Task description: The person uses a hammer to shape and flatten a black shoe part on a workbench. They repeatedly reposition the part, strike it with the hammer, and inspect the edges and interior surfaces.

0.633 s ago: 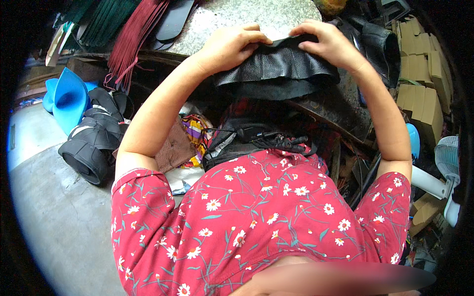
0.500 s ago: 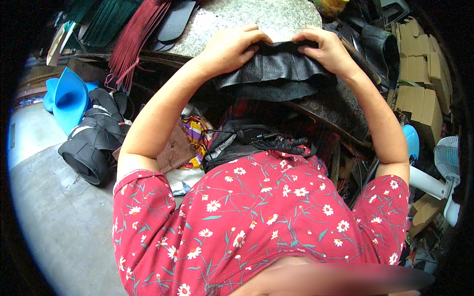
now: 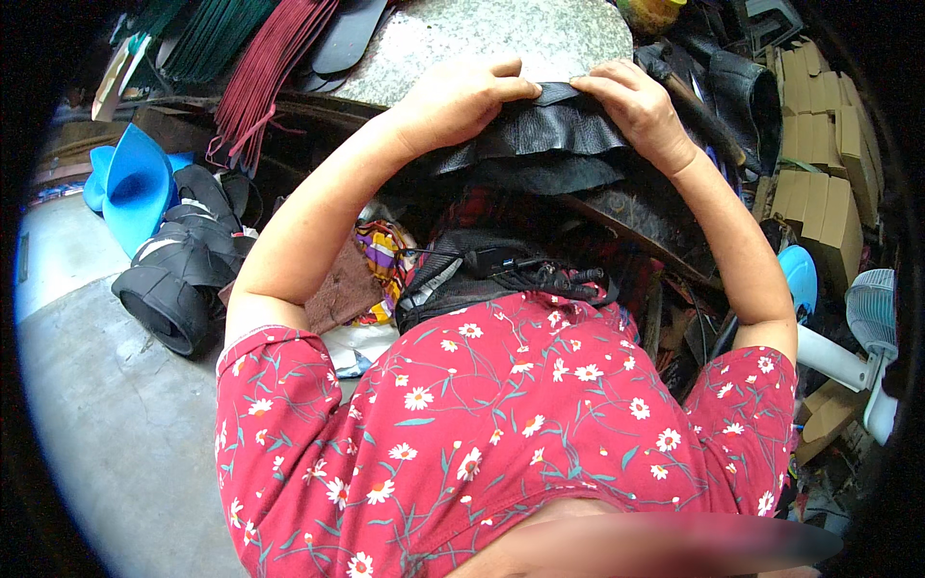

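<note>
A black leather piece (image 3: 554, 133) hangs in folds over the near edge of the pale speckled stone slab (image 3: 487, 39). My left hand (image 3: 469, 94) pinches its upper edge from the left, thumb and forefinger pressed together. From the right, my right hand (image 3: 633, 104) grips the same edge with its fingertips. A small gap parts the two hands, and the edge between them looks folded over. The leather's lower part droops toward my lap, and its left end is partly hidden behind my left wrist.
Maroon strips (image 3: 273, 72) and dark soles (image 3: 347, 40) lie left of the slab. Blue foam shapes (image 3: 138, 193) and black moulded pieces (image 3: 173, 279) are at the left. Stacked tan boxes (image 3: 819, 207) and a fan (image 3: 872, 308) stand at the right. A black bag (image 3: 482, 279) rests by my lap.
Both hands have shifted their fingers along the leather's upper edge, and the fingertips now pinch closer to its middle. The leather's right side has drawn in a little.
</note>
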Motion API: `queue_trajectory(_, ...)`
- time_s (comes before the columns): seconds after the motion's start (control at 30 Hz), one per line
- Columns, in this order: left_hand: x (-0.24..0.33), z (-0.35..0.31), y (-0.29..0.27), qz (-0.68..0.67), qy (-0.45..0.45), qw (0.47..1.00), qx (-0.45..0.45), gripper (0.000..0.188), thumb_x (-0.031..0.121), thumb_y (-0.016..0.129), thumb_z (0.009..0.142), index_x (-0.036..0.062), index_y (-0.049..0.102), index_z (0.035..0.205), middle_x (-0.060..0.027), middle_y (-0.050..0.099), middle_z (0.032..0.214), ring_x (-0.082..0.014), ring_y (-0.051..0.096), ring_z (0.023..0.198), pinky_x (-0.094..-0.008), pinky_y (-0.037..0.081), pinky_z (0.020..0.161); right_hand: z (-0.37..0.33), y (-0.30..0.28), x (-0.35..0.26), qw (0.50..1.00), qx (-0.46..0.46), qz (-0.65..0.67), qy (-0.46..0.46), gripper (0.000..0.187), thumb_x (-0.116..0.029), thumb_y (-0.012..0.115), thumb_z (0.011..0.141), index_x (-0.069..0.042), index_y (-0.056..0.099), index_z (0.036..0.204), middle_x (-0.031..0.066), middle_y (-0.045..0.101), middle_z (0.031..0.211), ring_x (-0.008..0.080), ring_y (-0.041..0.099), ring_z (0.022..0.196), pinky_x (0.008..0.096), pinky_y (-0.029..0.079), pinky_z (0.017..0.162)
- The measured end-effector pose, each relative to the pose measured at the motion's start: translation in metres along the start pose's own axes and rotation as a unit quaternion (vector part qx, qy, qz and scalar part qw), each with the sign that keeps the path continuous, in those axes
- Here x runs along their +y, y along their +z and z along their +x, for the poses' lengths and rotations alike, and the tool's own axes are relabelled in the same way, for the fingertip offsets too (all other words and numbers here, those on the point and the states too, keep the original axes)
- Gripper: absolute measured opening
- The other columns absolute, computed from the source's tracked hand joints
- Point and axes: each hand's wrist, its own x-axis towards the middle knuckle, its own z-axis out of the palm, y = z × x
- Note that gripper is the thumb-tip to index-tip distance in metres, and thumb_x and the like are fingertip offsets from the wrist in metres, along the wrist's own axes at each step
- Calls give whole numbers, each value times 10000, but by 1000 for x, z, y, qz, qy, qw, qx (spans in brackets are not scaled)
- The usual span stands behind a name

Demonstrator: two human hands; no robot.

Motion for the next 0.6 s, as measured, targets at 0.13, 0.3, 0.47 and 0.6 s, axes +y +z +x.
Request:
queue_trajectory(0.13, -2, -1, 0, -12, -7, 1000, -10, 387, 0, 583, 837, 160, 637, 1185, -126, 599, 979, -364, 638, 874, -427, 514, 748, -2, 2, -1, 998, 12, 59, 24, 364, -7, 655, 779, -116, 690, 1124, 95, 636, 969, 280, 628, 935, 356, 537, 825)
queue_trajectory(0.3, -2, -1, 1, 3, -1, 1000, -4, 405, -7, 590, 823, 166, 645, 1185, -128, 594, 967, -365, 631, 851, -429, 511, 729, -3, -1, 0, 999, -40, 13, -8, 330, 10, 651, 794, -78, 701, 1108, 102, 625, 939, 274, 623, 910, 349, 526, 805)
queue_trajectory(0.47, 3, -1, 3, 50, 9, 998, 37, 301, 42, 592, 831, 179, 662, 1090, -106, 586, 913, -335, 631, 758, -413, 514, 638, 3, -10, -4, 999, -48, -17, -6, 290, -58, 606, 830, -128, 714, 1090, 73, 643, 928, 274, 640, 908, 347, 539, 795)
queue_trajectory(0.6, 15, -8, 2, 136, 61, 983, 104, 138, 139, 608, 780, 175, 628, 912, -71, 569, 888, -275, 637, 768, -375, 527, 611, 19, -22, -2, 902, -133, 323, 253, 319, -87, 523, 847, -46, 700, 1110, 99, 702, 956, 201, 654, 901, 306, 491, 890)
